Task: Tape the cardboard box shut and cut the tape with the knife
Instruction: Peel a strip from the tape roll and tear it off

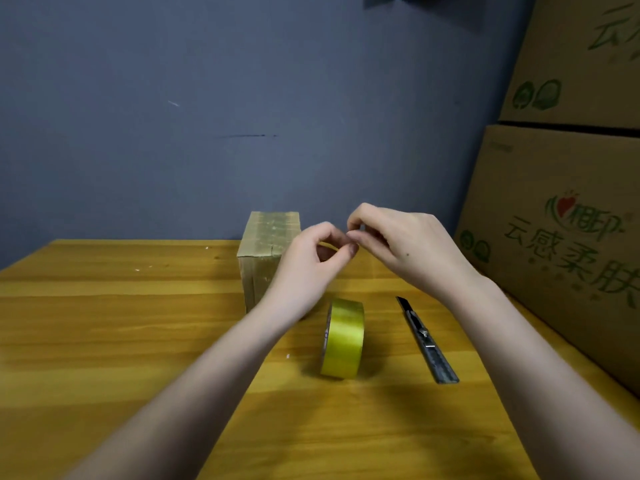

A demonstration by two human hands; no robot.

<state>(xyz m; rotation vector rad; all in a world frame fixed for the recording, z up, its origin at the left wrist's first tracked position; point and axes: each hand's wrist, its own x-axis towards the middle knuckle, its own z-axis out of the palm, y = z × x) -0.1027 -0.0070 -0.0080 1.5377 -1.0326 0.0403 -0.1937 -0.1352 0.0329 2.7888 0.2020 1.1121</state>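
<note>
**Cardboard box taped over, both hands raised beside it**

Cardboard shows through glossy tape on the small box (268,252), which stands at the middle of the frame near the far edge of the wooden table (114,323), just in front of the grey-blue wall (207,116). Right of the box and above the tabletop, the left hand (311,265) and the right hand (405,244) meet fingertip to fingertip, both with fingers curled in a pinch; whether anything lies between them is too small to tell. Below the hands, at lower centre, the yellow tape roll (343,337) stands on its edge, apart from the box. Right of the roll lies the utility knife (424,337), blade end pointing toward the wall. Large printed cartons (568,209) are stacked along the right edge of the frame.
</note>
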